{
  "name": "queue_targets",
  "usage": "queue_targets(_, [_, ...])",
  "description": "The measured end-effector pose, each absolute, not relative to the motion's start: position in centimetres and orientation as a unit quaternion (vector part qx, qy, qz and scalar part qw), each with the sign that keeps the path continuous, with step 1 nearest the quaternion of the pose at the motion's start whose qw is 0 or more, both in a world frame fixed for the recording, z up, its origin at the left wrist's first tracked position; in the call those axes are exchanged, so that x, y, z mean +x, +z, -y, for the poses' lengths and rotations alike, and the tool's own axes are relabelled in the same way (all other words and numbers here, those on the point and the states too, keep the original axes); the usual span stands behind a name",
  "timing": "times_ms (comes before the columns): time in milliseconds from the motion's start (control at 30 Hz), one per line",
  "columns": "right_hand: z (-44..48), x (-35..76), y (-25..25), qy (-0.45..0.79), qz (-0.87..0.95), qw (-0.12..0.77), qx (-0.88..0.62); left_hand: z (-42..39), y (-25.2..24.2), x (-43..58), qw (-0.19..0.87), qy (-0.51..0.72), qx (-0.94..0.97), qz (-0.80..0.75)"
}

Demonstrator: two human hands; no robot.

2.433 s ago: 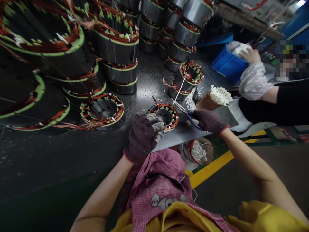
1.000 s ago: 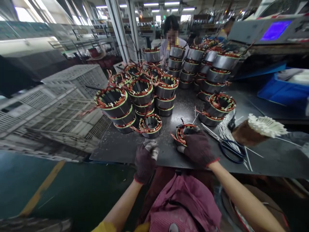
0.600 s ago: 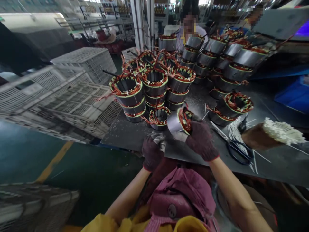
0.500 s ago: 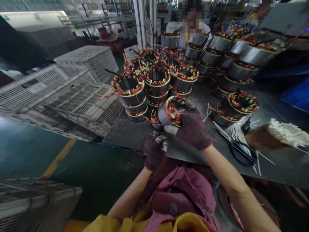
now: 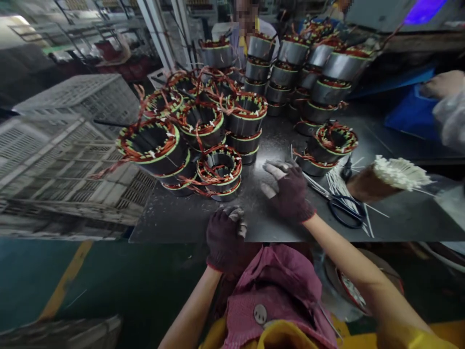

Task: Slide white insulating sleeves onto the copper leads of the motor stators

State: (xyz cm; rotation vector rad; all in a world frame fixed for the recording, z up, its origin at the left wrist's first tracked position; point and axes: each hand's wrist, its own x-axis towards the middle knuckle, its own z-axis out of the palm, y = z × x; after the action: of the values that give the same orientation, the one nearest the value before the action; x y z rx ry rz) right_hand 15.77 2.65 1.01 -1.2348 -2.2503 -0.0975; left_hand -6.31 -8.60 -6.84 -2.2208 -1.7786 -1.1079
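Copper-wound stator (image 5: 219, 172) stands on the dark steel desk (image 5: 174, 220), just in front of the stacked stators (image 5: 247, 121), with neither hand touching it. Right hand (image 5: 288, 191) lies open and empty, its gloved fingers spread; left hand (image 5: 225, 237) curls closed at the desk's edge, holding nothing visible. Dark-handled scissors (image 5: 345, 211) and loose white strips (image 5: 339, 186) lie rightward, while a co-worker's hand (image 5: 443, 82) hangs above a blue crate (image 5: 410, 116).
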Motion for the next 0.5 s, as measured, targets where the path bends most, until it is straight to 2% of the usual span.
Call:
queue_targets(133, [-4.3, 22.0, -4.1, -0.006, 0.783, 0.273, -0.559, 5.9, -6.1, -3.4, -0.038, -0.218, -0.860, 0.460])
queue_targets(200, [-5.7, 23.7, -5.4, 0.019, 0.738, 0.322, -0.593, 2.7, -5.9, -1.4, -0.051, -0.179, -0.868, 0.461])
queue_targets(367, [-8.4, 25.6, -6.0, 0.074, 0.631, 0.475, -0.608, -6.8, -4.9, 3.8, -0.067, -0.139, -0.779, 0.607])
queue_targets(500, [-9.8, 26.1, -6.5, 0.092, 0.574, 0.567, -0.584, -9.5, -5.2, 8.2, -0.090, -0.127, -0.809, 0.567])
